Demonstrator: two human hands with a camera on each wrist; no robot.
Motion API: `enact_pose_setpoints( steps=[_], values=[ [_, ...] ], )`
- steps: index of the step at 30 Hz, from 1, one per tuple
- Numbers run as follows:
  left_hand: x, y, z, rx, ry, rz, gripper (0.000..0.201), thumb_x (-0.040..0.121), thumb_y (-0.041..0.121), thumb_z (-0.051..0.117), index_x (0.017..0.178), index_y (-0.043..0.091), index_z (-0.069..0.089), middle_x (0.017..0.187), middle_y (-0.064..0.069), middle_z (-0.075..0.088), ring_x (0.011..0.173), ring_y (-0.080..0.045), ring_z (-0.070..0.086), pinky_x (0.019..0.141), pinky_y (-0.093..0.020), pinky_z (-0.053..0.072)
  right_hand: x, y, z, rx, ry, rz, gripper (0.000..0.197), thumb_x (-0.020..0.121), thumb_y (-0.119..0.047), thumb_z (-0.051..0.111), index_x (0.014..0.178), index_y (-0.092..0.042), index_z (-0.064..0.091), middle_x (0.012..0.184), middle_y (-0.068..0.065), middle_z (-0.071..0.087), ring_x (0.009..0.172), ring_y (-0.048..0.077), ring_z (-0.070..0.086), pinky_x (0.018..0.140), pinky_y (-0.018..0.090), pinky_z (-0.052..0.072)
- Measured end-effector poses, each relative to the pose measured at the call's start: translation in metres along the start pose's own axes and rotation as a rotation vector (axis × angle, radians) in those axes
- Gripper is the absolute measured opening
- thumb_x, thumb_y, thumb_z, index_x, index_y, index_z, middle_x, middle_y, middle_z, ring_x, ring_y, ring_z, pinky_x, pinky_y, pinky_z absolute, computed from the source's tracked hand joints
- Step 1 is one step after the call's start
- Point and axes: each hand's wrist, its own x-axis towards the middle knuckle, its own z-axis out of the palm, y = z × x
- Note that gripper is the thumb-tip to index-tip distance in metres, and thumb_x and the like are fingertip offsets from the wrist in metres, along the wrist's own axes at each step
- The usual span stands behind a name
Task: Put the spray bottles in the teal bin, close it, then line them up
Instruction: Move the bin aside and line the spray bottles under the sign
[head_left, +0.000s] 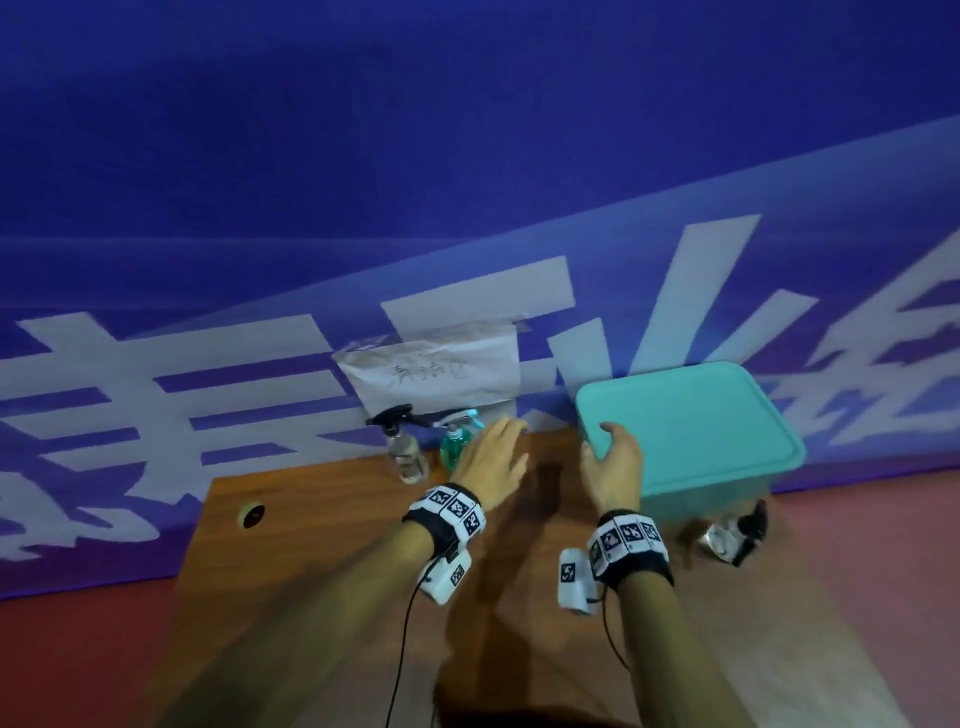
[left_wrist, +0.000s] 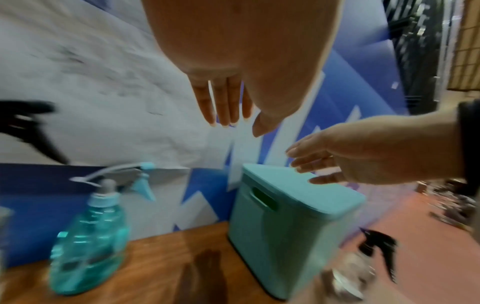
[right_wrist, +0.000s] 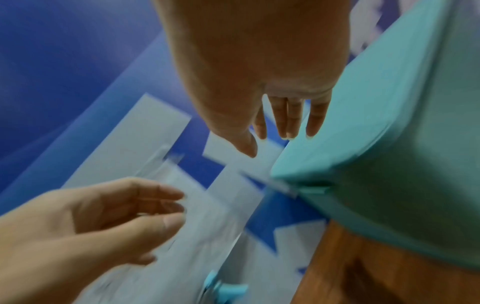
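The teal bin (head_left: 727, 483) stands at the table's back right with its lid (head_left: 685, 415) on. My right hand (head_left: 612, 454) is at the lid's near left corner, fingers straight, the thumb on the lid's top. My left hand (head_left: 496, 449) hovers open, holding nothing, between the bin and a teal spray bottle (head_left: 453, 448). A clear spray bottle (head_left: 408, 454) with a black trigger stands left of the teal one. Another clear black-trigger bottle (head_left: 730, 535) lies by the bin's front right. The left wrist view shows the teal bottle (left_wrist: 88, 246), the bin (left_wrist: 285, 226) and my right hand's fingers (left_wrist: 309, 162) over the lid.
A paper sign (head_left: 436, 374) is taped to the blue banner wall just behind the bottles. A small ring (head_left: 252, 514) lies on the wooden table (head_left: 322, 519) at the left. Red floor surrounds the table; the lying bottle is near the table's right edge.
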Motion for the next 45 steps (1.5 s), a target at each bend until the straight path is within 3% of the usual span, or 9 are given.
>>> enact_pose_setpoints(
  steps=[7,13,22,25,27,30,34,41,45],
  values=[
    [0.014,0.114,0.078,-0.015,-0.223,0.178,0.034,0.093,0.029,0.061,0.124,0.021,0.053,0.125,0.001,0.057,0.115,-0.023,0.057,0.096,-0.04,0.049,-0.005,0.118,-0.141,-0.03,0.114,0.356,0.044,0.081,-0.023,0.074,0.12,-0.005,0.061,0.12,0.026,0.062,0.114,0.042,0.054,0.096,0.045,0.044],
    [0.03,0.181,0.127,-0.002,-0.411,0.155,0.04,0.093,0.033,0.062,0.129,0.021,0.052,0.13,-0.001,0.059,0.116,-0.026,0.059,0.097,-0.042,0.05,-0.036,0.103,-0.208,0.098,-0.063,0.504,0.041,0.099,-0.008,0.058,0.135,0.01,0.048,0.14,0.023,0.053,0.12,0.036,0.055,0.085,0.035,0.045],
    [0.049,0.227,0.172,0.011,-0.538,-0.01,0.043,0.093,0.03,0.061,0.134,0.023,0.049,0.131,0.001,0.057,0.118,-0.025,0.057,0.098,-0.045,0.049,0.012,0.158,-0.202,-0.051,-0.241,0.443,0.042,0.09,-0.026,0.072,0.125,-0.007,0.059,0.115,0.014,0.068,0.105,0.03,0.065,0.074,0.028,0.046],
    [0.049,0.226,0.179,0.027,-0.534,-0.065,0.042,0.093,0.03,0.061,0.133,0.024,0.05,0.129,0.002,0.057,0.116,-0.025,0.058,0.098,-0.045,0.049,0.018,0.171,-0.197,-0.056,-0.338,0.445,0.021,0.094,-0.025,0.067,0.105,-0.012,0.055,0.086,0.001,0.061,0.072,0.02,0.059,0.049,0.021,0.037],
    [0.048,0.223,0.18,0.025,-0.528,-0.105,0.042,0.093,0.03,0.061,0.133,0.024,0.05,0.128,0.002,0.058,0.116,-0.024,0.058,0.097,-0.044,0.05,0.026,0.178,-0.191,-0.076,-0.348,0.444,0.024,0.09,-0.029,0.069,0.098,-0.009,0.058,0.076,-0.001,0.063,0.061,0.015,0.059,0.048,0.025,0.047],
    [0.045,0.216,0.177,0.02,-0.51,-0.177,0.04,0.093,0.03,0.061,0.132,0.025,0.05,0.129,0.004,0.059,0.115,-0.022,0.06,0.096,-0.041,0.05,0.04,0.188,-0.176,-0.189,-0.409,0.43,0.03,0.087,-0.031,0.066,0.101,-0.005,0.067,0.092,0.013,0.071,0.081,0.032,0.068,0.068,0.036,0.057],
    [0.04,0.205,0.173,0.014,-0.467,-0.255,0.042,0.092,0.029,0.063,0.132,0.025,0.051,0.128,0.003,0.06,0.115,-0.021,0.061,0.095,-0.039,0.051,0.05,0.178,-0.173,-0.293,-0.471,0.373,0.021,0.086,-0.022,0.062,0.095,-0.003,0.063,0.102,0.019,0.069,0.095,0.039,0.068,0.068,0.034,0.05],
    [0.025,0.19,0.169,-0.092,-0.512,-0.335,0.056,0.082,0.032,0.076,0.132,0.023,0.053,0.126,0.002,0.062,0.107,-0.019,0.063,0.092,-0.038,0.054,0.074,0.173,-0.167,-0.435,-0.788,0.18,0.017,0.089,-0.028,0.065,0.082,-0.012,0.067,0.087,0.014,0.069,0.079,0.029,0.065,0.052,0.026,0.04],
    [0.005,0.173,0.172,-0.123,-0.603,-0.346,0.075,0.069,0.044,0.087,0.131,0.017,0.054,0.126,-0.004,0.06,0.112,-0.023,0.059,0.09,-0.034,0.051,0.068,0.144,-0.159,-0.381,-0.962,0.058,0.019,0.091,-0.016,0.065,0.106,-0.019,0.076,0.08,0.004,0.072,0.064,0.013,0.064,0.053,0.021,0.046]
  ],
)
